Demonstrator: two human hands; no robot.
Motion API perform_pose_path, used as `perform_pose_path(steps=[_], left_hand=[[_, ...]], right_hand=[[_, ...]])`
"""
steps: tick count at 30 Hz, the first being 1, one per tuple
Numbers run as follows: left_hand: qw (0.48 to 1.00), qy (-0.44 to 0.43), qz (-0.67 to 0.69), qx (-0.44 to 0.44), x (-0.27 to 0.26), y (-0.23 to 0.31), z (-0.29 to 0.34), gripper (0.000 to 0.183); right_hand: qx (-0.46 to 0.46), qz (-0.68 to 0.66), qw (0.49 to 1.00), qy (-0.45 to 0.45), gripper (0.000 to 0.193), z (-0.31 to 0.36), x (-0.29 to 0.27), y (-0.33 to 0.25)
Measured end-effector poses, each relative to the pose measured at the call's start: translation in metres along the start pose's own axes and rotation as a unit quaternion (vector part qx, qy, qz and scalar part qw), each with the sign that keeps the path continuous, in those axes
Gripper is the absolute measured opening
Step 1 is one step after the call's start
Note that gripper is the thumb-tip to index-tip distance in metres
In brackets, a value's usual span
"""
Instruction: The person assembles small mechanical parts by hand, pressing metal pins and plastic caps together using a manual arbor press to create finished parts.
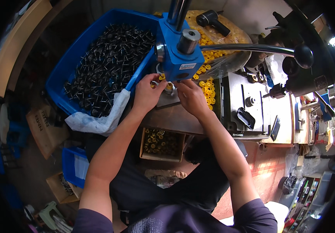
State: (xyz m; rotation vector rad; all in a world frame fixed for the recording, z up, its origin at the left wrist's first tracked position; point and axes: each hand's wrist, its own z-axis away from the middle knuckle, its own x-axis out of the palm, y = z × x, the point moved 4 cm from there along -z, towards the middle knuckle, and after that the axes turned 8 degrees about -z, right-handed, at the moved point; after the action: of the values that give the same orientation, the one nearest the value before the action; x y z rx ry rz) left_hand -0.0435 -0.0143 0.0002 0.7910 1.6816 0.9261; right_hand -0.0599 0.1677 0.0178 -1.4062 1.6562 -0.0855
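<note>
Beneath the head of a blue hand press, my two hands work close together. My left hand is closed, with a small yellow plastic cap between thumb and forefinger. Another yellow piece sits by its thumb tip, over the round metal seat of the press. To the right, my right hand has its fingers pinched at the underside of the press head. A tiny dark bit shows at its fingertips, too small to name. From the press a long chrome lever with a black knob reaches right.
A blue bin full of black parts with metal shafts stands left. Loose yellow caps lie right of the press, before a plastic bag of more. A drill press stands farther right. Below the bench is a box of assembled parts.
</note>
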Motion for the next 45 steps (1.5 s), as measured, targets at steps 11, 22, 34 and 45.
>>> perform_pose_path(steps=[11, 22, 34, 45], left_hand=[[0.991, -0.033, -0.106, 0.079, 0.006, 0.024, 0.007, 0.032], [0.978, -0.031, -0.199, 0.048, 0.008, 0.018, 0.006, 0.062], [0.979, -0.014, -0.196, 0.060, 0.013, 0.012, 0.010, 0.041], [0.974, -0.028, -0.217, 0.066, 0.014, 0.008, 0.011, 0.042]], right_hand=[[0.125, -0.023, 0.990, 0.059, 0.014, 0.008, -0.024, 0.008], [0.004, -0.379, 0.833, 0.403, 0.065, -0.036, -0.169, -0.051], [0.126, -0.256, 0.803, 0.524, 0.037, 0.094, -0.126, -0.086], [0.250, -0.227, 0.824, 0.455, 0.047, 0.145, -0.026, -0.018]])
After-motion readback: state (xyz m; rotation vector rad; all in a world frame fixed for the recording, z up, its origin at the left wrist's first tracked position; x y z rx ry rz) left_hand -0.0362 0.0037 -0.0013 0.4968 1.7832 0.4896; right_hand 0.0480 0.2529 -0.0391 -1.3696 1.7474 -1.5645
